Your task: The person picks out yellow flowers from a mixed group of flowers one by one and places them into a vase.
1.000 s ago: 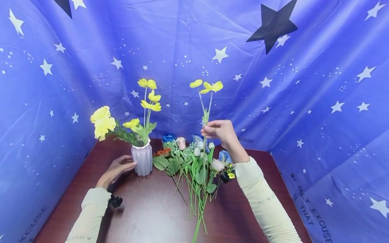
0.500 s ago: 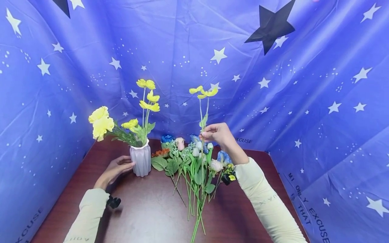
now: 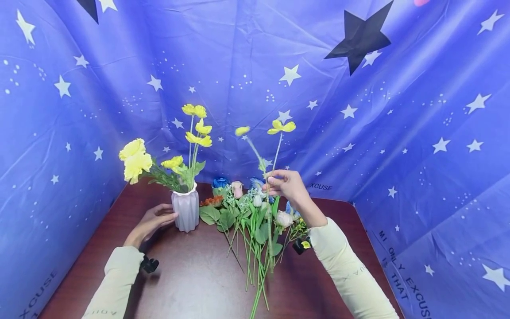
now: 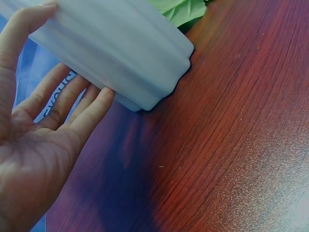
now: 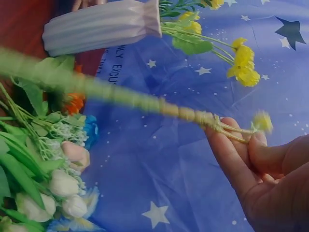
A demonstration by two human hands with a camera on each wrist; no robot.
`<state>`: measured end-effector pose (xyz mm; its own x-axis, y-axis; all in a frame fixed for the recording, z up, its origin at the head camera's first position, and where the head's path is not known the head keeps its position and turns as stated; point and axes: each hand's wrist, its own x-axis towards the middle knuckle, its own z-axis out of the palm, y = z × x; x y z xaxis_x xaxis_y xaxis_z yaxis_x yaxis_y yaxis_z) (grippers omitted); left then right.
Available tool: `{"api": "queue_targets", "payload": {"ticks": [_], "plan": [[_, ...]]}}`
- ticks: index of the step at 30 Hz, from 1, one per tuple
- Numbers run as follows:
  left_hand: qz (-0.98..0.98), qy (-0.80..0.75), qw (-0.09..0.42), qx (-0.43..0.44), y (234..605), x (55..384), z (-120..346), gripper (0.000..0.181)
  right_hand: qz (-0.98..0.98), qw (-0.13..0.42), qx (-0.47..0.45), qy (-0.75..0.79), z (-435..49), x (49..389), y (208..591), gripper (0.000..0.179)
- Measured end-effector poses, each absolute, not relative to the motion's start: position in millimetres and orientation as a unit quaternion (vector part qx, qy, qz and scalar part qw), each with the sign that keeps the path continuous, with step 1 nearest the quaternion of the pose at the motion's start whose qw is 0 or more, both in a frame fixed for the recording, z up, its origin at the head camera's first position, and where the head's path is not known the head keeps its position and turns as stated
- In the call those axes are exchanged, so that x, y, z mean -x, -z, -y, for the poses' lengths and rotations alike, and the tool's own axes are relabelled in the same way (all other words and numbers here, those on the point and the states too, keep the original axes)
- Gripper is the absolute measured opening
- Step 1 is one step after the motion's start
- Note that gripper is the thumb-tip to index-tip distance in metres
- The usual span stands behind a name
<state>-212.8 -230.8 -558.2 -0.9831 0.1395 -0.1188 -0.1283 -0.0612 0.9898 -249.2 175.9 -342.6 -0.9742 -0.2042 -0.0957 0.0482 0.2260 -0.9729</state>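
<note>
In the head view, a ribbed pale lilac vase [image 3: 185,210] stands upright, with several yellow artificial flowers [image 3: 198,138] in it. My left hand [image 3: 153,221] steadies its left side; the left wrist view has the thumb [image 4: 41,12] on one face and some fingers passing behind the vase's edge. To the vase's right, my right hand [image 3: 287,184] pinches a forked yellow flower stem [image 3: 268,212] between thumb and fingers. One bloom [image 3: 282,126] rises upright; a smaller yellow one leans left. In the right wrist view, the stem's lower part is blurred by motion.
A pile of artificial flowers [image 3: 249,208], with white tulips, pale roses, blue blooms and an orange one, lies right of the vase, stems toward the front. The dark brown table [image 3: 191,274] is enclosed by a blue star-printed cloth [image 3: 239,57].
My right hand has moved slightly down with the flower stem. Its two blooms have spread apart, the smaller one swinging left. My left hand and the vase stay in place.
</note>
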Motion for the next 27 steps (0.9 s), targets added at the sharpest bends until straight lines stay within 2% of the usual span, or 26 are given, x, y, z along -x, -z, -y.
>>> {"api": "queue_targets", "payload": {"ticks": [3,13,19,27], "plan": [[-0.677,-0.731,0.091,-0.007,558.1,213.2,230.9,0.057,-0.776,0.094,0.042,0.622,-173.1,245.2,348.3,0.026],[-0.681,-0.727,0.09,-0.005,557.0,212.0,230.1,0.057,-0.763,0.105,0.028,0.637,-163.6,234.4,362.5,0.015],[-0.679,-0.728,0.093,0.003,560.1,211.0,229.2,0.056,-0.757,0.073,0.031,0.649,-159.6,229.4,356.5,0.015],[-0.686,-0.722,0.087,0.007,561.0,213.0,231.2,0.061,-0.727,0.019,0.069,0.683,-147.9,227.1,329.6,0.017]]}}
